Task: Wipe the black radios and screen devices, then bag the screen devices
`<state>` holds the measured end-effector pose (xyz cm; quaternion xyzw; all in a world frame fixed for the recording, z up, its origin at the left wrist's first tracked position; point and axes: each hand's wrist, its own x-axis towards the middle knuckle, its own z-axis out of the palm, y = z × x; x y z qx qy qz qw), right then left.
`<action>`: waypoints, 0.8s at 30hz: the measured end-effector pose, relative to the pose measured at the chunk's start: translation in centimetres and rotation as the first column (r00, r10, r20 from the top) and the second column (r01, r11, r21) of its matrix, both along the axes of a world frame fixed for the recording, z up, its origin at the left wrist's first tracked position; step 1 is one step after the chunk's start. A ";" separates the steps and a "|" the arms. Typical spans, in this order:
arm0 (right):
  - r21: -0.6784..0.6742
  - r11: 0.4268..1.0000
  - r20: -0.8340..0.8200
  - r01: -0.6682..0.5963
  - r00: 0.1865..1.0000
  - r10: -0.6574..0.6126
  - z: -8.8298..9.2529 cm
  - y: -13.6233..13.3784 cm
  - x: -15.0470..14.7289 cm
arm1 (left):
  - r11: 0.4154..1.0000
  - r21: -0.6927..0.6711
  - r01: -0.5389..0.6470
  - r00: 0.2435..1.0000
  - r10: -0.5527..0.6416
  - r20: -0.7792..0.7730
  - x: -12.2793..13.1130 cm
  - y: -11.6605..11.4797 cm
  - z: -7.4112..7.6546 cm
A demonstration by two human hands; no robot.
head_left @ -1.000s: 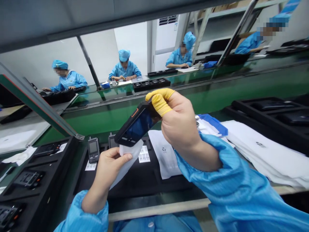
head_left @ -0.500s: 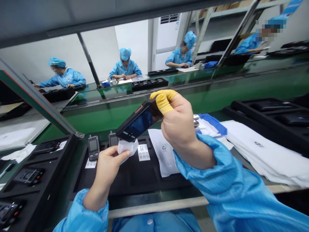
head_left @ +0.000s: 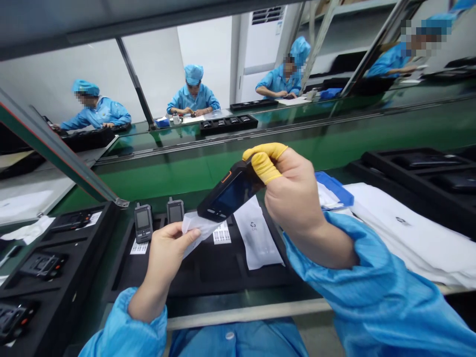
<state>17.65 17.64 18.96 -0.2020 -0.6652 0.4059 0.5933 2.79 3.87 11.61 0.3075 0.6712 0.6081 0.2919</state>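
My right hand (head_left: 292,198), with yellow finger cots on the thumb and forefinger, grips a black handheld radio (head_left: 228,196) by one end. The radio is tilted, its dark screen and keys facing me. Below its lower end, my left hand (head_left: 167,253) pinches a thin white wiping cloth (head_left: 199,228), which is against or just under the radio; I cannot tell which. Beneath both hands lies a black foam tray (head_left: 208,272). Two upright radios, one grey-screened radio (head_left: 143,223) and another radio (head_left: 174,210), stand at its back left. A label sheet (head_left: 222,233) and a frosted bag (head_left: 256,233) lie in it.
Another black tray (head_left: 74,277) with several radios is on my left. To the right are a stack of white bags (head_left: 409,228), a blue bin (head_left: 344,196) and more trays (head_left: 394,168). Several co-workers in blue sit across the green bench (head_left: 316,148). A metal post (head_left: 74,153) slants at left.
The right hand has moved right and slightly down with the radio. The cloth, bunched before, is now drawn out along the radio's lower end. My left hand has barely moved.
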 end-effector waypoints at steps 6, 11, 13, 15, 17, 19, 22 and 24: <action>0.083 0.996 0.132 0.013 0.991 -0.024 0.4 0.3 0.7 | 0.999 -0.023 -0.027 0.999 0.026 -0.040 0.0 -0.1 0.0; 0.158 0.987 0.237 -0.023 0.971 -0.015 1.0 -0.2 0.8 | 0.999 -0.044 0.015 0.998 -0.017 -0.057 -0.1 -0.1 0.3; 0.197 0.980 0.267 -0.025 0.963 -0.029 1.1 -0.3 0.9 | 0.998 -0.050 0.027 0.998 -0.030 -0.062 -0.2 0.0 0.3; 0.231 0.973 0.287 -0.019 0.956 -0.050 1.2 -0.3 0.8 | 0.997 -0.064 0.033 0.997 -0.037 -0.071 -0.2 0.1 0.3; 0.251 0.968 0.297 -0.015 0.953 -0.063 1.2 -0.3 0.7 | 0.995 -0.088 0.045 0.995 -0.052 -0.084 -0.3 0.2 0.4; 0.242 0.970 0.301 -0.033 0.953 -0.043 1.2 -0.4 0.4 | 0.991 -0.111 0.073 0.992 -0.083 -0.094 -0.3 0.3 0.4; 0.162 0.982 0.292 -0.093 0.955 0.043 1.2 -0.6 -0.2 | 0.984 -0.131 0.120 0.986 -0.133 -0.098 -0.2 0.3 0.4; 0.087 0.988 0.268 -0.129 0.958 0.101 1.2 -0.6 -0.6 | 0.980 -0.126 0.154 0.983 -0.165 -0.082 -0.2 0.3 0.2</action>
